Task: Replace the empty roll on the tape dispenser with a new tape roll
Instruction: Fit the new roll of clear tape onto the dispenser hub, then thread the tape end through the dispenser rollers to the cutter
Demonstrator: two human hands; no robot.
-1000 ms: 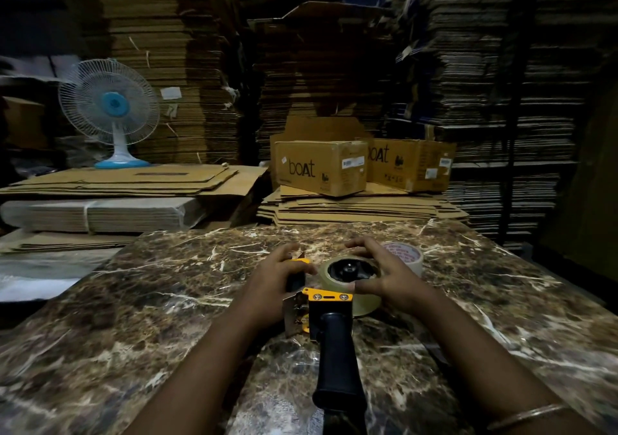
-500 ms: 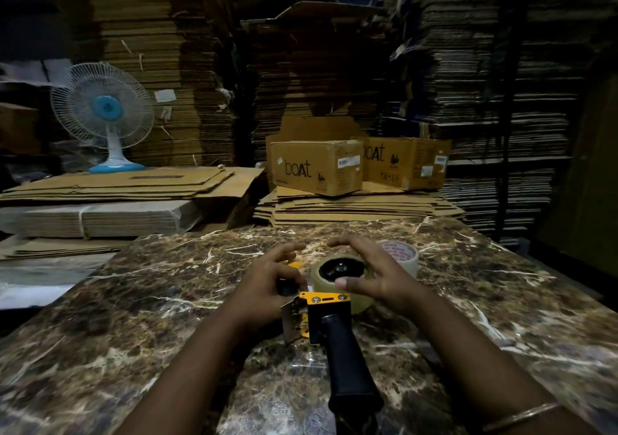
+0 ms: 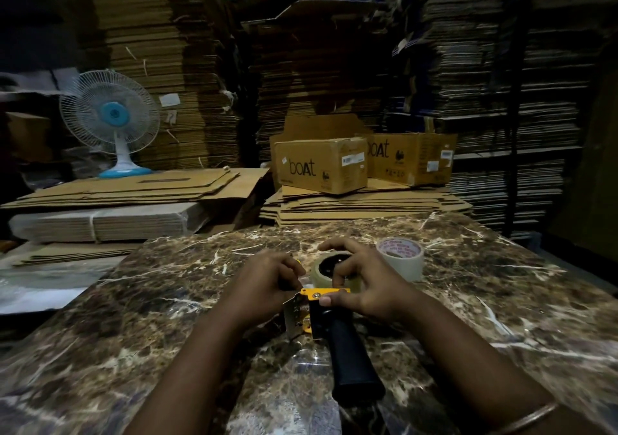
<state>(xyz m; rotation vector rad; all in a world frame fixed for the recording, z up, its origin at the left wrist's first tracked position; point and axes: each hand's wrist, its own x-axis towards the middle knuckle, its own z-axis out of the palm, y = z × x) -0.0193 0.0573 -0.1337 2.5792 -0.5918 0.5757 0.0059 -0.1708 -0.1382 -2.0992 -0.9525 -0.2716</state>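
A tape dispenser [image 3: 347, 344] with a yellow frame and a black handle lies on the marble table [image 3: 133, 317], handle toward me. A clear tape roll [image 3: 317, 276] sits on its black hub. My left hand [image 3: 264, 284] grips the dispenser's front end beside the roll. My right hand [image 3: 364, 284] arches over the roll, fingers on its top and thumb on the yellow frame. A second roll [image 3: 401, 257], white with red print on its core, stands on the table just right of my right hand.
Flattened cardboard is stacked high behind the table. Two brown "boat" boxes [image 3: 321, 163] rest on a low stack beyond the far edge. A white and blue fan [image 3: 110, 117] stands at the back left. Bundled cardboard sheets [image 3: 100, 220] lie left.
My right hand has slid nearer, its thumb now on the yellow frame. My left hand has closed tighter on the dispenser's front. The view has shifted slightly.
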